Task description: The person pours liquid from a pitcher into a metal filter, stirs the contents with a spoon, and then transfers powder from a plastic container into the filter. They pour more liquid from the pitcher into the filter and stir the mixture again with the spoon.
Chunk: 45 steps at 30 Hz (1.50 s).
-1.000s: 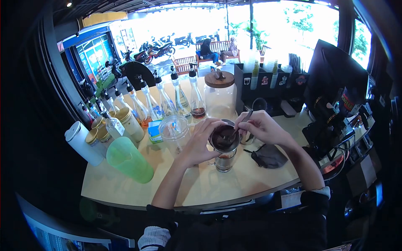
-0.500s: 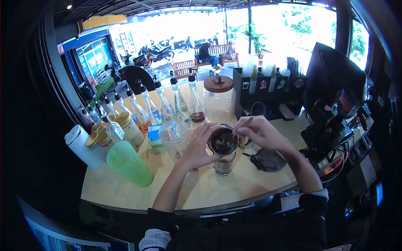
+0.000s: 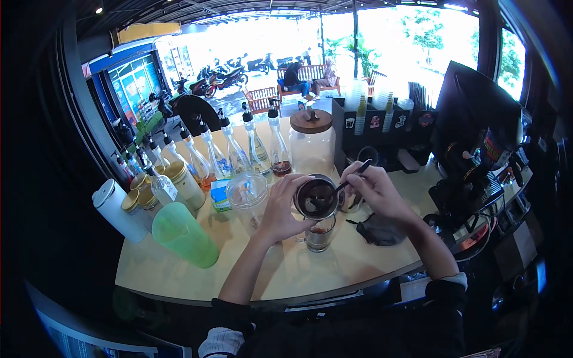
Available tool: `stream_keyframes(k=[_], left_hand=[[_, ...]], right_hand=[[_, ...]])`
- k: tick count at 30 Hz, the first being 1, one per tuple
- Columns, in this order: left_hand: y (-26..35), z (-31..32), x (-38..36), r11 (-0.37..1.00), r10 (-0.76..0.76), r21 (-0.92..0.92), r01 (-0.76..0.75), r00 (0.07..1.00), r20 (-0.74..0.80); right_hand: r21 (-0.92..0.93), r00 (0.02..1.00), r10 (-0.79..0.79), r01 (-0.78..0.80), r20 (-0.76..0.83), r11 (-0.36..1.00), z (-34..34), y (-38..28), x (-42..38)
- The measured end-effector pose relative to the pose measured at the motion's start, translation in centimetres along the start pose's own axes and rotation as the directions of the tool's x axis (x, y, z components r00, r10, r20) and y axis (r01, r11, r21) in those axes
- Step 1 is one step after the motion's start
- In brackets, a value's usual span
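Observation:
My left hand [image 3: 279, 207] is closed around the side of a round cup [image 3: 317, 213] with a dark inside. The cup is tipped toward me, and brownish, pale-flecked contents show in it. In my right hand [image 3: 381, 192] a dark-handled spoon [image 3: 341, 187] is pinched, its lower end inside the cup. Directly below the cup, a clear glass mug [image 3: 320, 240] stands on the counter with some brown content. Left of my left hand is a clear plastic container [image 3: 248, 194] with a round top. A dark cloth-like item [image 3: 382, 230] lies below my right wrist.
Several pump bottles [image 3: 258, 149] line the back left, near lidded jars [image 3: 182, 179] and a green pitcher [image 3: 185, 235]. A wooden-lidded glass jar [image 3: 311, 143] stands behind my hands. A black cup rack [image 3: 382, 128] and dark machine [image 3: 471, 143] are to the right on the counter [image 3: 286, 277].
My right hand has drawn slightly to the right, and the spoon handle now slants up past my fingers. The cup has shifted slightly left.

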<state>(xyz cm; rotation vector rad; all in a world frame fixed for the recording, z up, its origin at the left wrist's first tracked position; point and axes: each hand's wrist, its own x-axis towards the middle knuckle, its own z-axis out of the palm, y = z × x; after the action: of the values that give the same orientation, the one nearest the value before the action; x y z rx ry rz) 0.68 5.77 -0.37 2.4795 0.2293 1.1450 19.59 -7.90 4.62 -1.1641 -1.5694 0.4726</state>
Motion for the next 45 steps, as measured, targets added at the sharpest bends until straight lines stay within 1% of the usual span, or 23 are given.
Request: stream_keyframes(k=[1, 2, 4, 7, 8, 10, 13, 17, 19, 20, 22, 23, 25, 26, 28, 32, 35, 37, 38, 40, 41, 43, 45], left_hand=[[0.0, 0.0, -0.1, 1.000, 0.009, 0.030, -0.008, 0.999, -0.033], [0.0, 0.2, -0.1, 1.000, 0.007, 0.031, -0.006, 0.999, -0.035], [-0.1, 0.5, 0.0, 1.000, -0.014, 0.003, 0.014, 1.000, -0.028], [0.2, 0.5, 0.0, 1.000, 0.015, 0.012, -0.015, 0.999, -0.033], [0.3, 0.5, 0.0, 1.000, 0.015, 0.011, -0.015, 0.999, -0.033], [0.4, 0.6, 0.1, 0.999, 0.002, -0.037, -0.003, 1.000, -0.030], [0.5, 0.7, 0.0, 1.000, 0.019, -0.023, -0.020, 0.999, -0.026], [0.4, 0.8, -0.1, 1.000, 0.023, -0.011, -0.023, 0.999, -0.026], [0.3, 0.9, -0.1, 0.999, 0.032, -0.005, -0.032, 0.999, -0.022], [0.3, 0.9, -0.1, 0.999, 0.032, -0.004, -0.032, 0.999, -0.022], [0.4, 0.9, -0.2, 0.999, 0.019, -0.025, -0.020, 0.999, -0.031], [0.4, 0.9, -0.1, 1.000, 0.017, -0.026, -0.017, 0.999, -0.030], [0.5, 0.8, 0.0, 1.000, 0.016, -0.008, -0.016, 1.000, -0.023], [0.4, 0.7, -0.1, 1.000, 0.016, -0.008, -0.016, 1.000, -0.022], [0.4, 0.7, -0.1, 1.000, 0.005, -0.017, -0.006, 1.000, -0.030], [0.3, 0.7, -0.1, 1.000, 0.017, -0.018, -0.017, 1.000, -0.023], [0.3, 0.5, -0.1, 0.999, 0.033, 0.022, -0.032, 0.999, -0.008], [0.2, 0.4, -0.2, 1.000, 0.029, -0.002, -0.029, 1.000, 0.004], [0.2, 0.4, -0.2, 1.000, 0.028, -0.002, -0.028, 1.000, 0.004], [0.2, 0.3, -0.1, 1.000, 0.001, -0.024, 0.000, 0.999, 0.048], [0.2, 0.3, -0.1, 1.000, 0.002, -0.024, -0.001, 0.999, 0.050], [0.3, 0.2, -0.1, 1.000, 0.018, -0.012, -0.018, 0.997, 0.072], [0.4, 0.2, -0.1, 1.000, 0.007, 0.003, -0.007, 0.998, 0.062]], right_hand=[[0.014, 0.999, -0.020, 0.020, -0.041, 1.000, 0.0, 0.1, 0.0], [0.015, 0.999, -0.019, 0.020, -0.037, 1.000, 0.1, 0.1, -0.1], [-0.051, 0.998, 0.003, 0.000, 0.059, 0.999, 0.3, 0.2, -0.3], [-0.046, 1.000, -0.031, 0.030, -0.007, 0.998, 0.1, -0.2, 0.0], [-0.045, 1.000, -0.030, 0.030, -0.007, 0.999, 0.1, -0.1, -0.1], [-0.024, 0.998, -0.016, 0.018, 0.061, 1.000, 0.1, 0.1, -0.1], [-0.018, 1.000, 0.002, -0.002, 0.006, 1.000, 0.1, -0.2, -0.2], [-0.017, 1.000, 0.001, 0.000, 0.006, 1.000, 0.0, -0.2, -0.1], [-0.095, 0.998, -0.026, 0.031, 0.052, 0.995, 0.1, 0.0, -0.4], [-0.095, 0.998, -0.026, 0.030, 0.051, 0.995, 0.0, 0.0, -0.3], [0.032, 0.998, -0.029, 0.031, -0.061, 0.999, 0.0, 0.0, 0.0], [0.033, 0.998, -0.027, 0.029, -0.060, 0.999, 0.0, -0.1, -0.1], [-0.089, 0.998, -0.019, 0.024, 0.057, 0.996, 0.0, -0.2, -0.2], [-0.088, 0.998, -0.018, 0.023, 0.056, 0.996, -0.1, -0.2, -0.2], [-0.021, 1.000, 0.012, -0.012, -0.009, 1.000, -0.3, -0.1, 0.0], [-0.001, 1.000, 0.003, -0.003, 0.025, 1.000, -0.2, 0.1, 0.2], [-0.061, 0.997, -0.029, 0.033, 0.071, 0.998, -0.4, 0.4, 0.3], [0.041, 0.994, -0.109, 0.108, 0.008, 0.993, -0.8, 1.0, 0.8], [0.041, 0.994, -0.108, 0.108, 0.009, 0.993, -0.7, 0.9, 0.7], [-0.070, 0.990, -0.031, 0.041, 0.137, 0.997, -0.6, 0.3, 0.3], [-0.070, 0.990, -0.031, 0.041, 0.134, 0.997, -0.7, 0.4, 0.4], [-0.075, 0.994, -0.085, 0.090, 0.063, 0.993, -0.9, 0.7, 0.5], [-0.084, 0.994, -0.073, 0.080, 0.083, 0.993, -0.9, 0.2, 0.2]])
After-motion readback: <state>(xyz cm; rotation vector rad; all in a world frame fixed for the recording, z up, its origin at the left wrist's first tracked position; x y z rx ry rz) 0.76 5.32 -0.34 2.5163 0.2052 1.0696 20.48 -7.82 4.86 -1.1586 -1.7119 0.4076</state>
